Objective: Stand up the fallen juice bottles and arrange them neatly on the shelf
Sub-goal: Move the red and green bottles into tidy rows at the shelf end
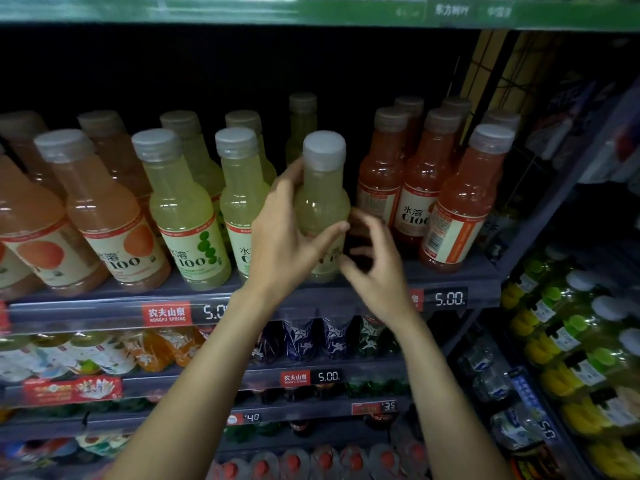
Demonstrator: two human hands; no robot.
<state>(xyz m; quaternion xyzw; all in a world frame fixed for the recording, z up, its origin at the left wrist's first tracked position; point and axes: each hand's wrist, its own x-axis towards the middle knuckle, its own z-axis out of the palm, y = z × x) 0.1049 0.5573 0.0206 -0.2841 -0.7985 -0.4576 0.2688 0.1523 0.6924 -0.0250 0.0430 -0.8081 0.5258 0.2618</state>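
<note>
Shelf point(450, 277) back dark, rear bottles indistinct. Left hand point(277, 233) grips upright lime juice bottle point(322, 199), hiding label; right hand point(374, 261) just beside, fingers loosely curled, empty.

Left hand point(280, 233) gripping upright green bottle point(322, 202), right hand point(375, 261) seemingly beside it

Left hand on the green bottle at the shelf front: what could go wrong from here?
The green bottle stands at the shelf front edge, so it may tip off if the left hand's grip lets go early. The right hand is close to the red bottles and could knock one.
</note>
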